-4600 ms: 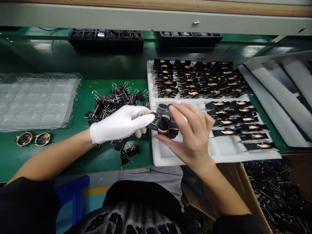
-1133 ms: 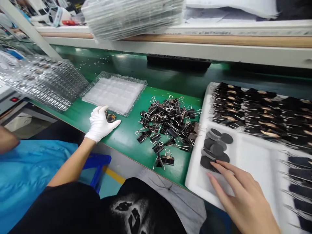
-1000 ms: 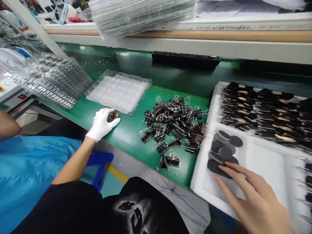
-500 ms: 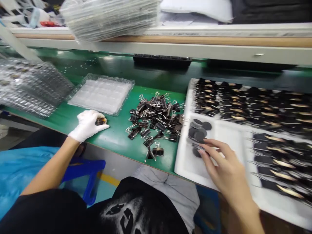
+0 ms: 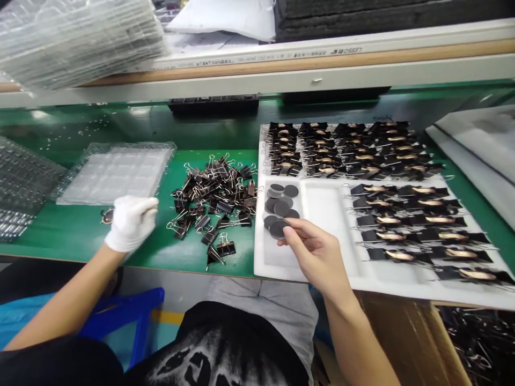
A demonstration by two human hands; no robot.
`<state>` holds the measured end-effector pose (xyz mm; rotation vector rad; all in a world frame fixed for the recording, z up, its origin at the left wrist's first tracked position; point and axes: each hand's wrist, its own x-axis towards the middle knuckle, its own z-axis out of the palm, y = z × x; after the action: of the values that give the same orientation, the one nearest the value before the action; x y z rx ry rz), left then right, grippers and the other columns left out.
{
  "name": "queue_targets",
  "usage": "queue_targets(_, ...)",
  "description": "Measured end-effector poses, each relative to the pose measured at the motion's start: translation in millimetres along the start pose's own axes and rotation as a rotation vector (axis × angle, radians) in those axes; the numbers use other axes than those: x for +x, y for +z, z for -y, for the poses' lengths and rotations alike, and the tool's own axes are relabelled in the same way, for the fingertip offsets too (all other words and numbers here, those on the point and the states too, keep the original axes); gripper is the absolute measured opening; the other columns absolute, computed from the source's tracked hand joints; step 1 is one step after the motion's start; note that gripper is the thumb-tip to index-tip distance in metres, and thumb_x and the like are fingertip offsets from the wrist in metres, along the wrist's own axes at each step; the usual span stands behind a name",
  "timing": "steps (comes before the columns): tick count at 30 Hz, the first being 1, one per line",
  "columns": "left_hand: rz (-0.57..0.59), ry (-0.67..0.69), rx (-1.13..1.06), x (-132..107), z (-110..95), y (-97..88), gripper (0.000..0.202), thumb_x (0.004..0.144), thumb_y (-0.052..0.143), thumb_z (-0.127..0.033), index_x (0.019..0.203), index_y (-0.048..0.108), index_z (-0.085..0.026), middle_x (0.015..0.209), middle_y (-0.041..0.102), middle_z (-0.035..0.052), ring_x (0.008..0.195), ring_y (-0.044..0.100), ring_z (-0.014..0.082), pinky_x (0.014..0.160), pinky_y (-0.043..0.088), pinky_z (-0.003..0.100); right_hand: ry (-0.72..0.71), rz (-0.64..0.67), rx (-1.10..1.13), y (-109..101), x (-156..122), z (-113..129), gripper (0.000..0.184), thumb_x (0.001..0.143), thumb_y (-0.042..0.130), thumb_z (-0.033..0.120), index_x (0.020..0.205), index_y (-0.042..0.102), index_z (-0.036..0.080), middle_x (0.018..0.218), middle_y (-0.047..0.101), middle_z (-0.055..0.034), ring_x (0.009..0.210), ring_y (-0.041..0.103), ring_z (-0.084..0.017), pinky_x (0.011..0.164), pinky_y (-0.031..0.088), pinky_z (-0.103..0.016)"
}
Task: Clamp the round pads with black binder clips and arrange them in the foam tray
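Observation:
My left hand [image 5: 129, 222], in a white glove, is curled over the green bench by a small round amber piece [image 5: 107, 215] that peeks out at its left edge. What its fingers hold is hidden. My bare right hand [image 5: 317, 254] pinches a dark grey round pad [image 5: 278, 229] from a small pile of such pads [image 5: 280, 201] in the white foam tray [image 5: 325, 199]. A heap of black binder clips [image 5: 215, 197] lies between my hands.
Rows of clipped black-and-gold assemblies [image 5: 354, 150] fill the tray's back and right. A clear blister tray [image 5: 116, 172] lies behind my left hand. Stacked clear trays [image 5: 76, 37] sit on the shelf, more [image 5: 20, 185] at far left. A cardboard box [image 5: 462, 338] of clips stands at lower right.
The view swung right. My right hand closed on a grey pad in the foam tray. My gloved left hand curled over the amber piece on the bench.

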<state>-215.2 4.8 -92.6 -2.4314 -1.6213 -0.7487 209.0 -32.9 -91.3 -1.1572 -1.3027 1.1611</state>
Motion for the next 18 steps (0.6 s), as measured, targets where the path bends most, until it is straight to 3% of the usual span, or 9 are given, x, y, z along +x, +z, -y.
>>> queue_targets(2,-0.233,0.082,-0.063,27,-47,10.8,0.022,0.106,0.047,-0.037,0.109,0.064,-0.024,0.079,0.07,0.0007,0.071,0.063,0.0174,0.073,0.05,0.035,-0.007,0.047,0.06,9,1,6,0.013,0.097,0.073,0.036,0.103,0.078,0.025,0.088,0.08,-0.0013,0.07,0.075,-0.015,0.068,0.064,-0.028)
queue_targets(3,-0.242,0.079,-0.135,41,-73,16.5,0.026,0.108,0.044,-0.036,0.12,0.063,-0.023,0.085,0.072,0.002,0.075,0.065,0.0169,0.075,0.053,0.034,-0.023,0.064,0.076,14,2,9,0.012,0.097,0.073,0.035,0.103,0.079,0.025,0.09,0.08,-0.0017,0.074,0.076,-0.015,0.07,0.064,-0.028)
queue_targets(6,0.034,0.056,-0.377,85,-141,29.6,0.034,0.112,0.039,-0.037,0.134,0.059,-0.021,0.093,0.072,0.0022,0.08,0.068,0.0139,0.081,0.055,0.031,-0.092,0.039,0.128,33,6,16,0.011,0.096,0.074,0.032,0.102,0.08,0.026,0.115,0.08,-0.0068,0.104,0.078,-0.02,0.085,0.067,-0.032)
queue_targets(8,0.148,0.07,-0.581,109,-170,33.3,0.037,0.113,0.035,-0.039,0.133,0.059,-0.019,0.1,0.073,0.0035,0.086,0.069,0.0133,0.086,0.056,0.03,-0.103,-0.04,0.216,44,10,16,0.011,0.095,0.075,0.032,0.101,0.081,0.025,0.131,0.076,-0.0086,0.12,0.074,-0.023,0.095,0.066,-0.036)
queue_targets(11,0.248,0.083,-0.828,130,-188,34.2,0.04,0.113,0.034,-0.042,0.131,0.06,-0.017,0.11,0.074,0.007,0.101,0.071,0.0156,0.097,0.056,0.031,-0.098,-0.182,0.353,51,16,11,0.01,0.093,0.078,0.031,0.101,0.081,0.026,0.131,0.077,-0.0068,0.116,0.077,-0.023,0.097,0.068,-0.04)
queue_targets(15,0.383,0.063,-1.03,135,-184,34.7,0.043,0.112,0.037,-0.045,0.138,0.058,-0.018,0.122,0.074,0.0101,0.106,0.073,0.0174,0.088,0.061,0.029,-0.104,-0.361,0.354,47,19,4,0.013,0.089,0.082,0.031,0.1,0.082,0.025,0.118,0.082,-0.0059,0.104,0.081,-0.024,0.086,0.072,-0.039)
queue_targets(18,0.412,0.042,-1.024,132,-178,35.7,0.039,0.109,0.047,-0.042,0.139,0.06,-0.02,0.133,0.071,0.0106,0.11,0.073,0.0191,0.085,0.063,0.029,-0.068,-0.395,0.299,43,19,3,0.016,0.088,0.083,0.034,0.1,0.081,0.024,0.109,0.084,-0.0057,0.096,0.082,-0.024,0.081,0.073,-0.04)
